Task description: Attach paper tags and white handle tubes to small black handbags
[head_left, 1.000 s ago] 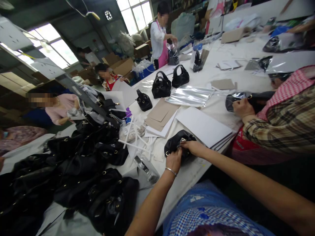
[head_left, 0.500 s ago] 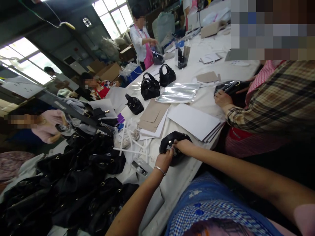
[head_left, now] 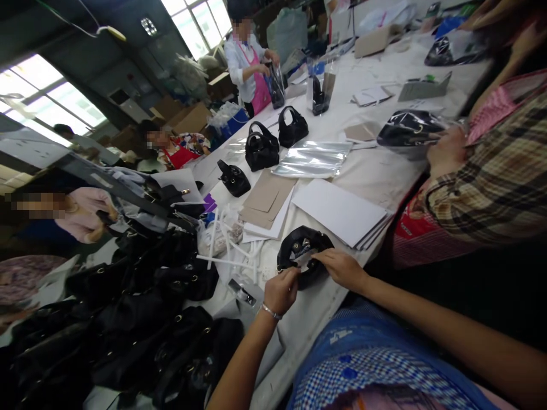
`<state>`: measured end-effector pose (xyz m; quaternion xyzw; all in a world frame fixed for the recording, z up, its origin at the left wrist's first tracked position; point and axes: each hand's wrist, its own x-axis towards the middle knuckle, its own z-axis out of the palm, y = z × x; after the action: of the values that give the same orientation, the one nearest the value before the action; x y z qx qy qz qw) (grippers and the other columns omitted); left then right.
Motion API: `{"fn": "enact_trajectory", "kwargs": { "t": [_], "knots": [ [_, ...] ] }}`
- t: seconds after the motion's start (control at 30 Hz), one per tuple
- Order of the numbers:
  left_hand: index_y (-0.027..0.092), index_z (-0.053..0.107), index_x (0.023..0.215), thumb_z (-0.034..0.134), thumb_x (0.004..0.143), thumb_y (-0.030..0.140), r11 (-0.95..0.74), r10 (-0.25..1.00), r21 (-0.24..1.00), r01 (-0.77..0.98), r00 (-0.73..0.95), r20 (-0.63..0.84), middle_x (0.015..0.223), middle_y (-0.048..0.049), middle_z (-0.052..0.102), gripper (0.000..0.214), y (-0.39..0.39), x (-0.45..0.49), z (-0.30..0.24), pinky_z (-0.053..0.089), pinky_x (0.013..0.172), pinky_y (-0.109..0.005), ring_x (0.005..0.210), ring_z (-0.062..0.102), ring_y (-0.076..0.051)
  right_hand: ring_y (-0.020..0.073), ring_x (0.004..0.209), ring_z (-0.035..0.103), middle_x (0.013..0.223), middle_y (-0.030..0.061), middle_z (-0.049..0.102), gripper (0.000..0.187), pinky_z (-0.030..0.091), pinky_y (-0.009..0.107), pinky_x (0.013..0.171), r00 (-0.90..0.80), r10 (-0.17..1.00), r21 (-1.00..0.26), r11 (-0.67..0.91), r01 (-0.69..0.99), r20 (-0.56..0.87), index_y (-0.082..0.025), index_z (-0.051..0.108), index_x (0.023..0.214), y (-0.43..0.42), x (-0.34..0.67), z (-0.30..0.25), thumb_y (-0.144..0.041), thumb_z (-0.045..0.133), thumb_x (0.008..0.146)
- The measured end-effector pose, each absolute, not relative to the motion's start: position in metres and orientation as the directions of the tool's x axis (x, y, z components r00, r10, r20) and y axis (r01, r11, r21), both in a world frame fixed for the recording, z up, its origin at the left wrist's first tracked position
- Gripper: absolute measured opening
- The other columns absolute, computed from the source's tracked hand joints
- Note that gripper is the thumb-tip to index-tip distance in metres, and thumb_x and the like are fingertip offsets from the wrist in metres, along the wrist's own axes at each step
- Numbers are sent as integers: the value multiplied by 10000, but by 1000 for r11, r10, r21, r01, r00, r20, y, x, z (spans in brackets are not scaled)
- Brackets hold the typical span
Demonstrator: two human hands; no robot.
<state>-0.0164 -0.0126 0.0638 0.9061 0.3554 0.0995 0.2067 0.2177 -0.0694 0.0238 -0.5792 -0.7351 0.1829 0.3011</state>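
Observation:
A small black handbag (head_left: 299, 245) lies on the white table (head_left: 380, 171) near its front edge. My left hand (head_left: 281, 289), with a silver bangle at the wrist, is closed on the bag's near left edge. On the bag's near right side my right hand (head_left: 342, 267) grips the rim with curled fingers. Between the two hands the bag's mouth is spread, showing metal hardware and something pale inside.
A heap of black handbags (head_left: 128, 319) fills the table's left. White sticks (head_left: 226, 256), brown card sheets (head_left: 267, 196), white sheets (head_left: 337, 210) and silvery plastic bags (head_left: 311, 159) lie beyond. Finished bags (head_left: 261, 149) stand further off. A person in plaid (head_left: 482, 182) works at right; others stand around.
My hands have drawn apart on the bag, opening its mouth wider. The person at right has lifted the wrapped bag higher. The camera view has shifted slightly.

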Motion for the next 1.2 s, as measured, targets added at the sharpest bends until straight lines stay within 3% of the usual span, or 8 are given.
{"fn": "enact_trajectory", "kwargs": {
  "t": [0.1,0.17,0.27,0.47,0.67,0.87,1.03,1.2],
  "knots": [
    [218,584,1097,460,882,225,-436,884,637,636,434,172,1049,-52,660,248,6,-18,69,527,748,-251,844,639,-136,240,1006,598,1170,82,617,485,505,395,850,-106,989,-671,146,727,102,-255,439,1346,-77,215,21,-244,528,869],
    [194,593,1082,467,882,257,-307,944,713,630,295,146,1029,-68,654,245,31,-13,63,530,721,-258,811,633,-135,235,961,618,1158,76,617,464,524,374,793,-88,996,-717,75,693,18,-256,474,1305,-72,212,13,-280,563,850],
    [211,609,1104,563,821,256,-210,920,726,654,383,-79,1136,-69,632,290,76,2,43,528,799,-303,971,617,-177,215,955,619,1081,54,640,323,506,357,830,-85,996,-798,67,598,20,-230,589,1131,-58,210,-2,-202,577,809],
    [180,338,1395,802,563,300,-182,688,678,712,585,-430,1271,-139,562,960,115,29,9,445,967,-407,1115,559,-295,196,979,600,1046,44,642,326,479,352,884,-79,993,-903,110,415,85,-216,605,1074,-37,218,-15,-105,524,779],
    [186,335,1388,754,594,278,-146,715,683,716,553,-427,1400,-151,430,903,90,46,-7,308,1085,-485,1282,400,-332,216,947,603,958,58,643,177,487,378,873,-83,995,-917,85,390,57,-206,598,1017,-27,232,-21,-204,517,860],
    [216,150,1451,778,560,333,-89,665,748,658,598,-448,1496,-144,274,1096,80,44,-8,267,1127,-465,1355,306,-304,230,1096,539,1234,87,533,430,463,367,930,-326,944,-894,191,406,54,-250,481,1261,-41,253,-20,-266,582,844],
    [247,171,1446,809,517,330,-76,696,684,725,530,-485,1457,-137,356,1130,73,53,-5,354,1071,-484,1283,413,-329,212,942,579,1034,69,582,235,495,342,817,-230,973,-891,126,436,25,-210,574,1014,-40,242,-22,-132,526,798],
    [209,300,1419,692,705,260,-43,764,673,738,458,-454,1377,-99,483,816,60,54,0,436,1002,-427,1192,517,-324,207,878,581,884,53,586,196,497,344,800,-95,995,-916,77,393,43,-208,581,827,-25,222,-30,-77,463,740]
  ]
}}
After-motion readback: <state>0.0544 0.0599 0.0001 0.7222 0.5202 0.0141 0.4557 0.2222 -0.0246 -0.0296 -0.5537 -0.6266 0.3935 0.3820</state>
